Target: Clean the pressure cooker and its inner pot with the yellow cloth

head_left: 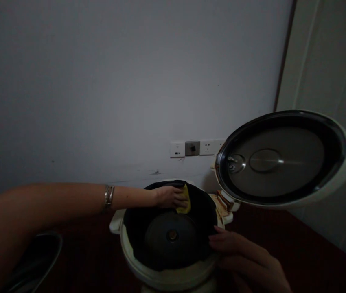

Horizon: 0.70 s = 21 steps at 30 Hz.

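Observation:
A white electric cooker (168, 280) with a dark inside stands open in front of me, a round plate with a small centre button at its bottom. My left hand (169, 197) reaches in from the left and presses a yellow cloth (185, 199) against the far inner wall. Its fingers are closed over the cloth. At the cooker's right rim rests my right hand (246, 258), fingers stretched out, with the tips over the edge. The cooker's lid (285, 158) is hinged up to the right, showing its metal inner face.
The cooker stands on a dark red tabletop (298, 244). Behind it is a pale wall with sockets (207, 147) and a switch. A shiny dark metal bowl or pot (35, 260) sits at the lower left, partly behind my arm. A light door (325, 81) is at the right.

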{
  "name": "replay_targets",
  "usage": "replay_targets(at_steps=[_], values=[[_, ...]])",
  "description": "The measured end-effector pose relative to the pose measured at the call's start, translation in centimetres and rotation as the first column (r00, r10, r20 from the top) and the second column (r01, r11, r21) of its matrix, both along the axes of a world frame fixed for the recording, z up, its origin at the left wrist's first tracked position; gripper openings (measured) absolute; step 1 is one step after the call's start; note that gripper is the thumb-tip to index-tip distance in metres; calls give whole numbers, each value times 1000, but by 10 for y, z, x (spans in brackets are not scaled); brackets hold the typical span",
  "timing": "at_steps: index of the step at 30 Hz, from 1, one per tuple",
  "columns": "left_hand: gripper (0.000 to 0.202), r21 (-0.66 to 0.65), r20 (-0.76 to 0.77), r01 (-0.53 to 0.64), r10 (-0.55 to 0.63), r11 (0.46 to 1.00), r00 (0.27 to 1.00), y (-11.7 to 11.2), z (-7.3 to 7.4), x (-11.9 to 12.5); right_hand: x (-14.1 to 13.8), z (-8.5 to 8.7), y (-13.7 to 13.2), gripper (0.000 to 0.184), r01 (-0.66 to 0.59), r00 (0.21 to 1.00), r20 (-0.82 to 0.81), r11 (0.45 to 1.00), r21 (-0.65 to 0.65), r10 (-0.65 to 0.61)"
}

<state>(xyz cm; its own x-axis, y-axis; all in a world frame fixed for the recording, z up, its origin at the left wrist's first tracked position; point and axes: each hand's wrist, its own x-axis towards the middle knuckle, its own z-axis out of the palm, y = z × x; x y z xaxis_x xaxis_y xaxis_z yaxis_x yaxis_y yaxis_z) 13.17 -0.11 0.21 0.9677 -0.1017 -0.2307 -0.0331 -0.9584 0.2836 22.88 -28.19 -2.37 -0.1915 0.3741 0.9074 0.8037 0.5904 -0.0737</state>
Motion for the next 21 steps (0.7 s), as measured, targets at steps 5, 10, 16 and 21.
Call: replay_targets(at_steps=[5,10,16,21], values=[[34,-139,-83,159,-171,977,982,-6,-5,24,2,-1,-1,33,-33,999,33,999,-17,33],[28,176,-10,164,-165,971,986,7,5,-11,3,-1,-2,37,-8,999,43,999,-39,10],[14,385,-84,-96,139,918,987,-6,14,-75,1,3,-6,35,15,997,82,999,-46,-11],[16,182,-419,-214,273,960,866,-45,32,-83,0,4,-4,34,-3,998,70,1000,-12,3]])
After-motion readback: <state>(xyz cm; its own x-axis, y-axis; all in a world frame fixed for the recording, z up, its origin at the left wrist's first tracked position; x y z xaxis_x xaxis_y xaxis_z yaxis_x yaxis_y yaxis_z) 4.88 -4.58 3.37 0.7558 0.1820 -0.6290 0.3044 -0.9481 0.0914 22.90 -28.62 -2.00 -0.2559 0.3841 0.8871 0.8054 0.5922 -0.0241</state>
